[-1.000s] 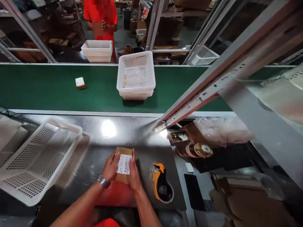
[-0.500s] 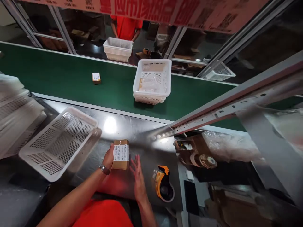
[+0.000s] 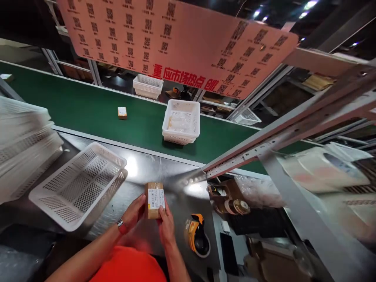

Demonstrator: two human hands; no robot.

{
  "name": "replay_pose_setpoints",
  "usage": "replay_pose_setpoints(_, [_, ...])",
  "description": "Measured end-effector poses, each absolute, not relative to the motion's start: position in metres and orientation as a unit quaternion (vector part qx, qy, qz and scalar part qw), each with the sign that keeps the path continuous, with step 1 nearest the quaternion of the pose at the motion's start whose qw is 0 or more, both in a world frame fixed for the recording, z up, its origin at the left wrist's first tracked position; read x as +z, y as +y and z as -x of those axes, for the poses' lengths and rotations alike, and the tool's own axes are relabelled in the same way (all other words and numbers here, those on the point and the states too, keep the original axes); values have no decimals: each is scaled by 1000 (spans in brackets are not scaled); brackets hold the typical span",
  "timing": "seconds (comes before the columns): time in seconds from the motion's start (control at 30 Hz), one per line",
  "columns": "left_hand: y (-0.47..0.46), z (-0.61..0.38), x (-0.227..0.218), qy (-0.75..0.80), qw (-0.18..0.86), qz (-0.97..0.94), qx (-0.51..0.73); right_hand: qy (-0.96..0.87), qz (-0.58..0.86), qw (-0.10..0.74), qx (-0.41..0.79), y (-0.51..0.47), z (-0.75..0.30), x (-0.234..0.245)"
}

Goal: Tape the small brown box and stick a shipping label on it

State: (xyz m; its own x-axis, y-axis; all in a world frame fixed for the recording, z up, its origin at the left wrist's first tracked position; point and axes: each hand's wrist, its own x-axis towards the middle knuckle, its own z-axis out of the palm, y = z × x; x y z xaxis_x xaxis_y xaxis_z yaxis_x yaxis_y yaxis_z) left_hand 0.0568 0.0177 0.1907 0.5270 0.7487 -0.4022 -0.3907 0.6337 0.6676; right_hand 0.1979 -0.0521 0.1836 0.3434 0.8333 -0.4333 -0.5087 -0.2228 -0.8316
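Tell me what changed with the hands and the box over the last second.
The right hand, off the box half a second ago, is back on it, so both hands hold it again. The left hand never let go. The tape gun and empty basket stayed put on the table.

Labelled brown carton [image 3: 154,199], held upright

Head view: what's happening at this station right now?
A person holds a small labelled cardboard box between the left hand and right hand above the steel worktable. A white basket sits to the left, a tape dispenser to the right. Another basket and a small box sit on the green conveyor.
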Motion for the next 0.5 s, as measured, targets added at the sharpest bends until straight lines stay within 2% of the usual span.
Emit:
replay_pose_setpoints(0.17, [8, -54, 188, 326, 805, -333, 368, -127, 540, 629, 544, -54, -181, 189])
replay_pose_setpoints(0.5, [-2, -45, 182, 374, 811, -309, 328, -130, 514, 647, 548, -78, -172, 183])
